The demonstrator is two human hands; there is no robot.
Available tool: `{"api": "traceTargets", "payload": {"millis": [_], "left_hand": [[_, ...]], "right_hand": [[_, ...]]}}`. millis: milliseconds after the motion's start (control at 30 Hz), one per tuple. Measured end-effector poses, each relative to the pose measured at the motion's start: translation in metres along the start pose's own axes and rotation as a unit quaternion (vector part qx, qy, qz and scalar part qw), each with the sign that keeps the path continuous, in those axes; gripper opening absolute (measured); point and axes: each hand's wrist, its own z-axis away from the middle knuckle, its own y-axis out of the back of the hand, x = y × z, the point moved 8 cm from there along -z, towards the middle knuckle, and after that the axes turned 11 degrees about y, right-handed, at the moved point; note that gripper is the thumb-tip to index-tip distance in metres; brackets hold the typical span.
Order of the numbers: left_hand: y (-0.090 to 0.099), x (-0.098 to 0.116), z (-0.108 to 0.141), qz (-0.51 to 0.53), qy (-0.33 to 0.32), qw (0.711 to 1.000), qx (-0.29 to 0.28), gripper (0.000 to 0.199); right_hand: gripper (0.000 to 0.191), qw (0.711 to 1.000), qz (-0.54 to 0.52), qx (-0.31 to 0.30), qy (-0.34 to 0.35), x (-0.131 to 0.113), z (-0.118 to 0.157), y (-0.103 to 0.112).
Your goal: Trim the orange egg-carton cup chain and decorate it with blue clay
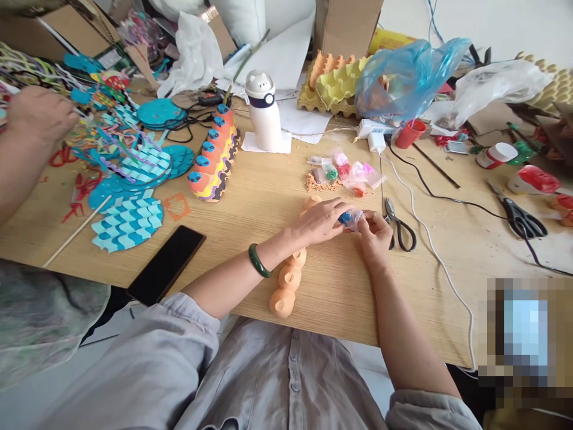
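Observation:
Between my two hands is a small clear plastic bag with a blue lump (345,217) in it, probably clay. My left hand (320,222), with a dark green bangle on the wrist, has its fingers closed at the blue end. At the other end, my right hand (376,236) pinches the clear plastic. Under my left hand and forearm lies a row of orange egg-carton cups (289,278), partly hidden. Just right of my right hand are black-handled scissors (400,230). Beyond my hands lie small bags of coloured lumps (344,170) and orange crumbs (316,184).
A painted egg-carton caterpillar (213,158) and a white bottle (265,116) stand farther back. A black phone (168,263) lies at the front edge. Cables (425,221) run across the right side. At left, another person's hand (40,113) is near blue paper crafts (129,221).

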Motion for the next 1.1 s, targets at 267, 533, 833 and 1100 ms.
{"api": "traceTargets", "payload": {"millis": [267, 533, 833, 1100], "left_hand": [[-0.007, -0.003, 0.004, -0.052, 0.032, 0.998, 0.009, 0.046], [-0.010, -0.004, 0.008, -0.034, 0.061, 0.997, -0.015, 0.040], [-0.016, -0.008, 0.009, -0.006, 0.115, 0.992, -0.055, 0.033], [-0.017, -0.021, 0.012, 0.340, 0.192, 0.919, -0.049, 0.016]], "right_hand": [[0.041, 0.998, -0.033, 0.018, -0.043, 0.011, 0.002, 0.001], [0.045, 0.991, -0.094, 0.045, -0.079, 0.015, -0.002, 0.007], [0.040, 0.986, -0.114, 0.029, -0.115, 0.018, 0.001, 0.000], [0.041, 0.979, -0.140, 0.084, -0.121, 0.021, -0.002, 0.012]]}}
